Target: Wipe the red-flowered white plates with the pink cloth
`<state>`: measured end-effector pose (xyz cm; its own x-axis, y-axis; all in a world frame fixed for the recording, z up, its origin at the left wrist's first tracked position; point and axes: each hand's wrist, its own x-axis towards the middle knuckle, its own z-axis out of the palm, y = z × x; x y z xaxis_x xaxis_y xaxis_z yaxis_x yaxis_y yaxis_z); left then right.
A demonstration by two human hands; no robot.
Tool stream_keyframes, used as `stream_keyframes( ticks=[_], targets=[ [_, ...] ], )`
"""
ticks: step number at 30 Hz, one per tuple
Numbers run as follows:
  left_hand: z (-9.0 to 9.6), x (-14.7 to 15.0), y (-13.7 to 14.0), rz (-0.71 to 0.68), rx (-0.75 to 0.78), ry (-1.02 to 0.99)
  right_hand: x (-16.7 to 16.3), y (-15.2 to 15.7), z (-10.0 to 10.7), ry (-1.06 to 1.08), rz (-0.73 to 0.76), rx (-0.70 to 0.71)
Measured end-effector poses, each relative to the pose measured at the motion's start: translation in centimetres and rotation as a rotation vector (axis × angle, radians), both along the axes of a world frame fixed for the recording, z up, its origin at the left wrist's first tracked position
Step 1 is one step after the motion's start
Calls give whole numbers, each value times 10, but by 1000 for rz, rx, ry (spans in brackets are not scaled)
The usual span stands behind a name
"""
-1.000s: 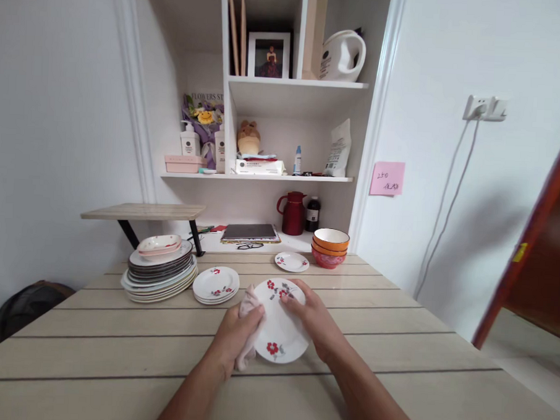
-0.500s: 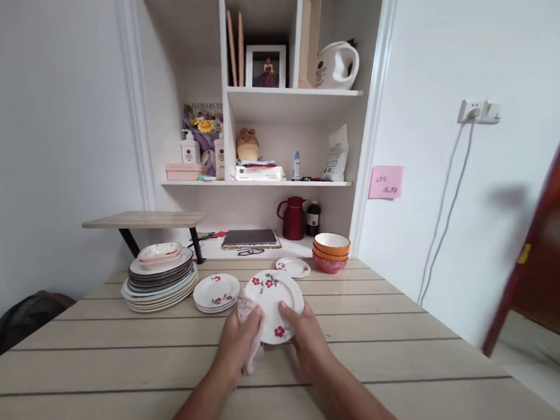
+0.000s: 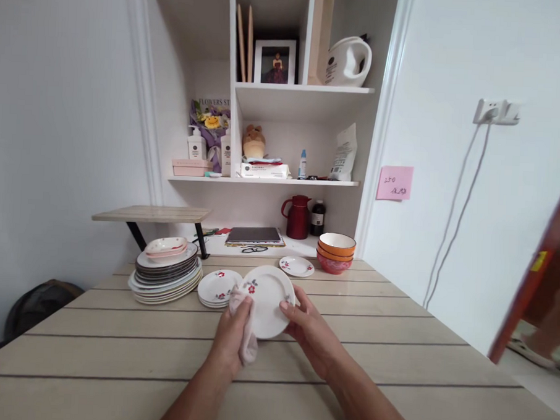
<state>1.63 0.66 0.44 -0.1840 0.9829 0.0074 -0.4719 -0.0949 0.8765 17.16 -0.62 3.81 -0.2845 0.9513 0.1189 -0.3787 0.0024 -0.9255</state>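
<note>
Soft light left the right wall [image 3: 453, 69] brighter than the left wall [image 3: 56, 113]; the upper shelving [image 3: 190, 26] was dim, and the door frame [image 3: 528, 289] looked blurred.

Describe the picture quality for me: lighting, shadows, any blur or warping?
Head view: soft, fairly even light, with the upper-left shelf compartment in shade; head view, centre: held plate reasonably clear; head view, right edge: doorframe leaning and blurred, apparently wide-angle stretch.

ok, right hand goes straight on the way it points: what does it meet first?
The flowered plate, which the right hand holds by its edge. Past that, the line seems to run over the table, but depth is unclear.
</note>
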Motion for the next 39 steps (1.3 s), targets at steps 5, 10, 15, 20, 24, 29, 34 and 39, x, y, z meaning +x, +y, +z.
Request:
stream_keyframes(
  ticks=[5,10,15,20,24,29,34,39],
  targets=[
    [-3,-3,2,83,-4,27,-23,-2,-13,10,-22,73],
    [-2,4,-4,-12,4,219,-24,5,-16,159,-249,-59],
    [1,10,-10,-51,7,406,2,12,-6,107,-349,-51],
    [2,7,-11,-106,1,358,17,12,2,-117,-249,45],
    [3,5,-13,-185,-21,294,15,10,2,-165,-222,68],
    [1,4,-8,-82,-22,93,6,6,0,-5,-148,9],
    [-5,-2,2,95,-2,-19,-14,4,-10,100,-56,16],
    [-4,3,-4,-28,14,186,-19,6,-17,141,-186,-46]
  ],
)
